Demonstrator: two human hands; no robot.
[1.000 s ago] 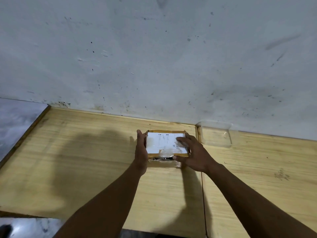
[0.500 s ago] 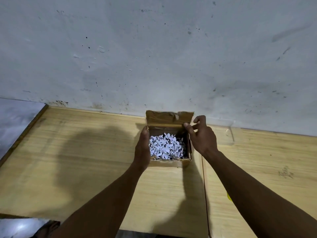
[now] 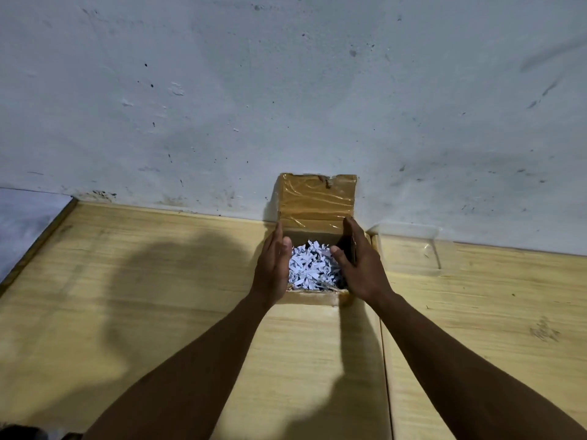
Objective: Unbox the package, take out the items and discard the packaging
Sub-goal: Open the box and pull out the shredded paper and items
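Observation:
A small cardboard box (image 3: 313, 299) stands on the wooden table near the wall. Its taped lid (image 3: 317, 198) is flipped up and leans toward the wall. White shredded paper (image 3: 311, 266) fills the inside and hides whatever lies under it. My left hand (image 3: 272, 265) lies flat along the box's left side, thumb over the rim. My right hand (image 3: 357, 262) presses the right side, with its thumb reaching over the paper. Both hands hold the box between them.
A clear plastic container (image 3: 409, 247) stands just right of the box against the wall. The wooden table (image 3: 158, 296) has a seam running toward me right of the box. The grey wall (image 3: 286, 90) rises directly behind. A marble surface (image 3: 22, 223) lies beyond the table's left edge.
The box was shut with its white label up; my right hand lifted the lid back. That hand has now left the lid and come down onto the box's right side.

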